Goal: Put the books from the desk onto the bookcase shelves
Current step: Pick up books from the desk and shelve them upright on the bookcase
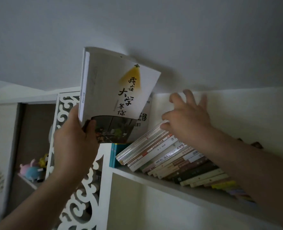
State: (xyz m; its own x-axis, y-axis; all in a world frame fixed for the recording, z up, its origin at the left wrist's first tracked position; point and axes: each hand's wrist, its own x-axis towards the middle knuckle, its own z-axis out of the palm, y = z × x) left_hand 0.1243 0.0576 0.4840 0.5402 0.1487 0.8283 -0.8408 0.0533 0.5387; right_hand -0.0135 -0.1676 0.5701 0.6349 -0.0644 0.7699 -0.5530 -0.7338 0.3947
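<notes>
My left hand (74,143) grips the lower corner of a white paperback (116,90) with black brush lettering and a yellow lamp on its cover, held upright above the left end of the top shelf (162,183). A row of leaning books (170,155) fills that shelf, tipped to the right. My right hand (187,120) reaches over the row with fingers spread and straight, its fingertips touching the top edge of the leftmost leaning books. Behind the held paperback stands another white book (145,117), partly hidden.
A teal book (115,155) stands at the shelf's left end beside a white carved fretwork panel (81,188). Plush toys (32,168) sit on a lower shelf to the left. The ceiling is close above the bookcase top.
</notes>
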